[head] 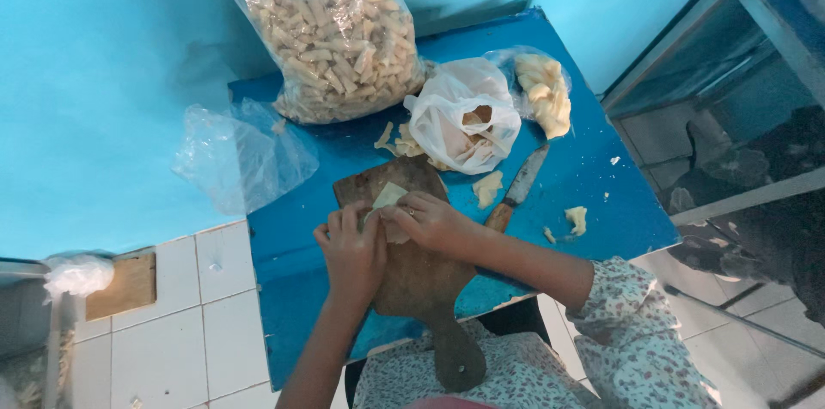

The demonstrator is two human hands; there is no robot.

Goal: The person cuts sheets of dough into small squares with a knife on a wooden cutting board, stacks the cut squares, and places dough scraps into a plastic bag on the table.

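Far side of blue table crowded: big clear bag of cut sticks, white bag, small clear bag, empty crumpled bag at left corner. Knife and scraps lie right of cutting board. Bare tabletop open along left and near-right edges. Metal rack hems in right side.

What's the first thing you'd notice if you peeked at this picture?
Probably the big clear bag stuffed with pale rolled sticks, standing at the far end of the bright blue table. Next, the left hand and right hand meet over a brown wooden cutting board at the table's middle, pinching a pale thin sheet. A knife lies just to the right of the board.
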